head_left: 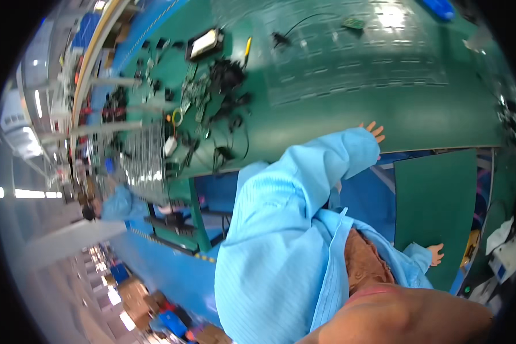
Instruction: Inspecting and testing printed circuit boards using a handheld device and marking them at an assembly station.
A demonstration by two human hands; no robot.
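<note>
My left hand (374, 132) rests at the near edge of the green work table (321, 123), fingers spread and holding nothing. Part of its palm is hidden by the light blue sleeve. Lower on the right, my right hand (436, 254) lies over a green panel (436, 195), its fingers apart and nothing in them. Beyond my left hand, a see-through sheet with rows of slots (355, 74) covers part of the table. A small green circuit board (353, 23) and a short black cable (281, 39) lie on that sheet.
To the left are a heap of black cables (226, 74), circuit boards (196, 92), a yellow pen (247, 47), a black tray (205, 45) and a tape roll (178, 118). A blue object (440, 8) lies far right. Another person in blue (120, 203) is at left.
</note>
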